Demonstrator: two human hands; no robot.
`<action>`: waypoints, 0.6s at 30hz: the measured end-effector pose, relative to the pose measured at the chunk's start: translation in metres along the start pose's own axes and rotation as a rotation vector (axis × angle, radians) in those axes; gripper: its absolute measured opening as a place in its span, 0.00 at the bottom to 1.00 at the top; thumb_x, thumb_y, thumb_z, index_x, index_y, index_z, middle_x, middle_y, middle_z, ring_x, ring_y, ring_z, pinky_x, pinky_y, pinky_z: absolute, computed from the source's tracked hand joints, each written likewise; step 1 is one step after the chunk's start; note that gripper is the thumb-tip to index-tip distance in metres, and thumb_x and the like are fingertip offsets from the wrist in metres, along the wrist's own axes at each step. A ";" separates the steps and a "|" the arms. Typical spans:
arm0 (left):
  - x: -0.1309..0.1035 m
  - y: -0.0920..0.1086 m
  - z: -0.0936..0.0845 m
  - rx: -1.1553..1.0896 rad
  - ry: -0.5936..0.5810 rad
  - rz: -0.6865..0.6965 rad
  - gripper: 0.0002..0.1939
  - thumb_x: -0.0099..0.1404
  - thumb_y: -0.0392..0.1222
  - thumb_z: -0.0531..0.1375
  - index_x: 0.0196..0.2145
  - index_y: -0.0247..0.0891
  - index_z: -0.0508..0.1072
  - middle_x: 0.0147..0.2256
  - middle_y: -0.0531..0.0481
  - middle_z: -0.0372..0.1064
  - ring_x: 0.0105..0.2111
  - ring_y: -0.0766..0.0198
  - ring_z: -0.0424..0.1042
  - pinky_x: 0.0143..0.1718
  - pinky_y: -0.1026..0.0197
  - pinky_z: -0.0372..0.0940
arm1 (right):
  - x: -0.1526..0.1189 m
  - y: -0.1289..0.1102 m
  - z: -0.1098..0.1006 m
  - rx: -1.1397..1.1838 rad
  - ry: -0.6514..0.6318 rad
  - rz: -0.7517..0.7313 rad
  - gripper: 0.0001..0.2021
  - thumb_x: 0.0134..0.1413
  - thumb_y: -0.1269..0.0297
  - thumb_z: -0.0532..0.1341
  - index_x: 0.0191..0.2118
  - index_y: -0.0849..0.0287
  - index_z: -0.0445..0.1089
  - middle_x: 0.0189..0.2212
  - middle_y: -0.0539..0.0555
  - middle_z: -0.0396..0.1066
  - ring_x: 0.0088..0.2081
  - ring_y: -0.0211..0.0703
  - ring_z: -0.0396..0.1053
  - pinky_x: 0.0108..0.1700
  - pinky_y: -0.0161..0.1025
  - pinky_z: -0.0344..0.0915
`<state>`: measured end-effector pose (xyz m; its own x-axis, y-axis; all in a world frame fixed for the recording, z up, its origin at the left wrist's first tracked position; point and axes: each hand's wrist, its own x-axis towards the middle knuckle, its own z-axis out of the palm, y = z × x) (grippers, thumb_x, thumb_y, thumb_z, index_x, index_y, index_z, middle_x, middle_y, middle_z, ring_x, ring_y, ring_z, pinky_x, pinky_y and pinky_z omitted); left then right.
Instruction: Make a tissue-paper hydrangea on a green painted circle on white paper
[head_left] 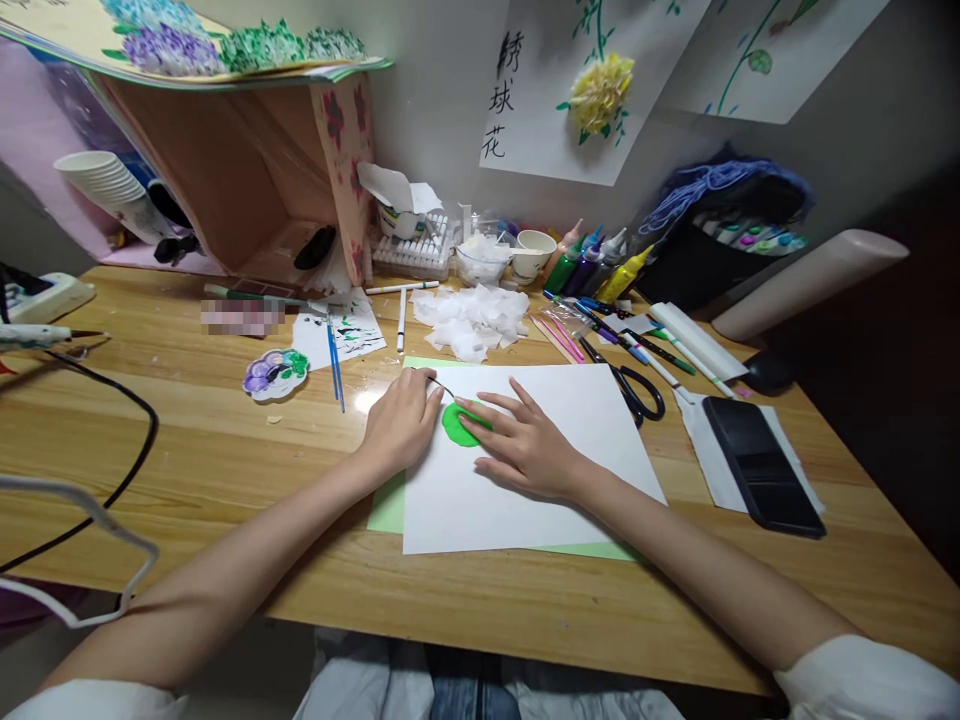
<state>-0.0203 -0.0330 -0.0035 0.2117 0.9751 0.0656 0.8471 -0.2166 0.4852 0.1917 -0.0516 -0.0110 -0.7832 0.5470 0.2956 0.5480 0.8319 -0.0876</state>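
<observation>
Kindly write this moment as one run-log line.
Left hand: at thin dark rod | Right hand: spread over green scalloped disc | White sheet: atop light-green sheet

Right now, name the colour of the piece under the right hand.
The piece is bright green; head view.

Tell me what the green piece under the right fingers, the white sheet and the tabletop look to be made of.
Green piece: perhaps modelling clay, smooth and fairly matte, judging by its wavy edge; paper or foam remains possible. White sheet: likely paper, matte, with thin, flat edges. Tabletop: wood or wood-look laminate, somewhat glossy, showing streaky grain and a bright reflection.
</observation>
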 end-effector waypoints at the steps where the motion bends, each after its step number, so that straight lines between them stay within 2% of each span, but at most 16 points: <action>1: 0.000 0.000 0.000 0.002 0.002 0.000 0.17 0.69 0.48 0.42 0.49 0.39 0.61 0.46 0.44 0.64 0.47 0.54 0.65 0.47 0.52 0.60 | 0.000 0.000 0.000 0.012 -0.009 -0.006 0.23 0.60 0.54 0.52 0.58 0.58 0.59 0.60 0.54 0.58 0.61 0.51 0.51 0.64 0.60 0.37; 4: 0.000 0.001 0.000 0.007 0.002 0.000 0.17 0.69 0.47 0.42 0.49 0.38 0.61 0.46 0.44 0.64 0.47 0.54 0.65 0.47 0.52 0.60 | 0.001 0.000 0.000 0.031 -0.027 -0.009 0.24 0.59 0.53 0.52 0.58 0.58 0.59 0.59 0.54 0.60 0.61 0.52 0.51 0.64 0.61 0.38; 9: 0.000 0.002 0.000 0.024 0.006 -0.001 0.17 0.69 0.47 0.42 0.49 0.39 0.61 0.46 0.44 0.65 0.46 0.55 0.65 0.47 0.53 0.60 | 0.001 0.000 0.000 0.008 -0.005 -0.010 0.22 0.60 0.55 0.52 0.58 0.55 0.60 0.62 0.54 0.54 0.61 0.50 0.50 0.64 0.59 0.40; 14: 0.000 0.002 0.000 0.046 -0.001 0.002 0.17 0.69 0.48 0.43 0.50 0.39 0.61 0.44 0.44 0.65 0.46 0.54 0.65 0.45 0.53 0.61 | 0.002 -0.002 0.000 0.028 -0.039 -0.007 0.23 0.59 0.54 0.53 0.58 0.54 0.59 0.62 0.55 0.54 0.62 0.51 0.49 0.64 0.60 0.40; 18: 0.000 0.002 0.000 0.061 0.003 0.004 0.17 0.68 0.48 0.44 0.50 0.39 0.61 0.42 0.44 0.65 0.45 0.54 0.66 0.45 0.53 0.60 | 0.001 -0.002 0.000 0.022 -0.006 0.013 0.23 0.59 0.56 0.54 0.58 0.55 0.59 0.62 0.56 0.53 0.62 0.50 0.49 0.64 0.60 0.40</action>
<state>-0.0188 -0.0337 -0.0023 0.2135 0.9744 0.0701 0.8744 -0.2226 0.4311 0.1895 -0.0530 -0.0110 -0.7776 0.5584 0.2889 0.5517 0.8264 -0.1124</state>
